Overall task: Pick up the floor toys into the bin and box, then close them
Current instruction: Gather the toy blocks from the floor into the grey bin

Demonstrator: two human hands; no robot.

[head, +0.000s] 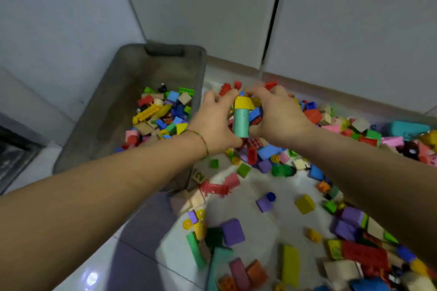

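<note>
Squeezing a handful of blocks between them, left hand and right hand both curl around it, teal cylinder upright in the middle, just right of the part-filled gray bin, loose toys scattered over the floor underneath.

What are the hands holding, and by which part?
Left hand and right hand squeeze a bunch of coloured toy blocks, teal cylinder foremost, from opposite sides.
</note>
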